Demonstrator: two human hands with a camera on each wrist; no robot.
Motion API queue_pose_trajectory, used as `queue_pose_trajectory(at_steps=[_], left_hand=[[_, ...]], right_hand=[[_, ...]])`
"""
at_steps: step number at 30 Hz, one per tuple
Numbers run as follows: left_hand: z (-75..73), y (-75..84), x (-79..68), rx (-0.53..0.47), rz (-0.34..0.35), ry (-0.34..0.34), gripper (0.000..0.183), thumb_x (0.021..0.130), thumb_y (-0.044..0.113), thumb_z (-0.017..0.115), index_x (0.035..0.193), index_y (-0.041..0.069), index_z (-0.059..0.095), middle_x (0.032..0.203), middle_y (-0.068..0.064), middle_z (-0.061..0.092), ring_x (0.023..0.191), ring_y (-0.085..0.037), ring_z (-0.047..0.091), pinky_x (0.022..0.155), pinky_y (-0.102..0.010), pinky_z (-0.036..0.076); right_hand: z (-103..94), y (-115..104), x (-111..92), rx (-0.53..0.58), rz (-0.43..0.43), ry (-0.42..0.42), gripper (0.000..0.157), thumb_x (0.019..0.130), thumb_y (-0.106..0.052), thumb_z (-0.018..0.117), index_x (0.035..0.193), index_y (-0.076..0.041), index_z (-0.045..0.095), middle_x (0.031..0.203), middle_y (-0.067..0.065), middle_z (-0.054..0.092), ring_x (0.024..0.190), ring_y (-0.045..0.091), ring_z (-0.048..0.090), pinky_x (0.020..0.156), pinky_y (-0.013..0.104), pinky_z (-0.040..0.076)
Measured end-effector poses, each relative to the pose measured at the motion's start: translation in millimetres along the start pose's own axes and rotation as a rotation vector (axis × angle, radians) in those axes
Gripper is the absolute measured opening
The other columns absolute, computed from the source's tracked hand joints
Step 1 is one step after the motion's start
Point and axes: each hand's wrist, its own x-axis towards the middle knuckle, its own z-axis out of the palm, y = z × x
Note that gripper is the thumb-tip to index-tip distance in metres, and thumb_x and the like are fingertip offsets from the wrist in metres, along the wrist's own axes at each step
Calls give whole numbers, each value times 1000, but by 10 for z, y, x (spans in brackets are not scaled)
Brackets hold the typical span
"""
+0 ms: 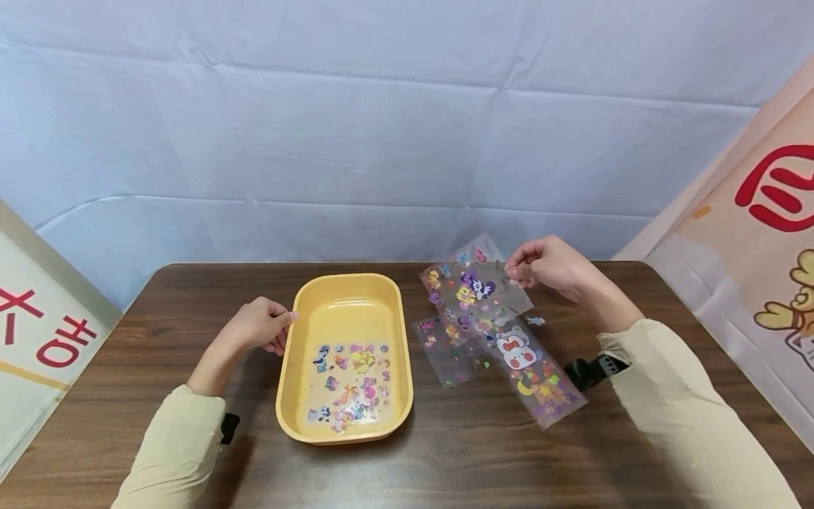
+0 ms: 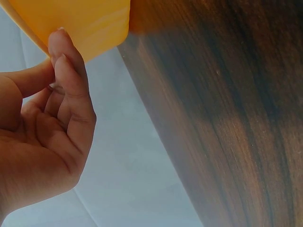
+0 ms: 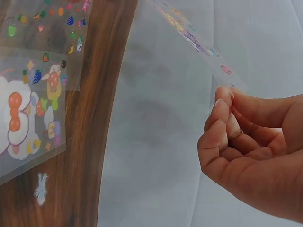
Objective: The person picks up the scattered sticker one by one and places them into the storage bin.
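Note:
The left hand pinches the left rim of a yellow tray between thumb and fingers; the left wrist view shows the same hold on the tray wall. Inside the tray lies a clear sticker sheet with colourful cartoon figures. The right hand pinches one corner of another clear sticker sheet, raised above the table and seen nearly edge-on in the right wrist view. Beneath it, more clear sheets overlap on the table, including a long sheet with a white bear face and a sheet with small stickers.
A loose little sticker lies on the brown wooden table, close to the sheets. Behind the table hangs a pale cloth. Printed panels with red characters stand at the left and the right.

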Motion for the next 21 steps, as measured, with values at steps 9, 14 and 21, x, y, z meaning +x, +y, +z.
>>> queue_pose_trajectory(at_steps=[9, 14, 21], left_hand=[[-2, -10, 16, 3, -1, -3, 32, 96, 17, 47, 82, -4, 65, 57, -5, 59, 51, -16, 61, 55, -33, 53], [5, -17, 27, 1, -3, -4, 32, 96, 18, 47, 81, -4, 65, 57, -6, 59, 51, -16, 60, 55, -33, 53], [12, 6, 11, -2, 0, 0, 31, 96, 17, 47, 82, -4, 65, 57, -5, 58, 51, -16, 60, 54, -33, 53]], right_hand=[[33, -126, 32, 38, -7, -8, 14, 88, 0, 57, 95, 12, 58, 73, 7, 61, 66, 16, 57, 61, 27, 50], [64, -176, 44, 50, -18, -16, 13, 88, 2, 56, 95, 13, 57, 73, 7, 61, 65, 16, 57, 61, 27, 50], [124, -238, 79, 44, -37, -13, 12, 88, 2, 56, 93, 12, 58, 73, 9, 60, 65, 16, 57, 60, 27, 49]])
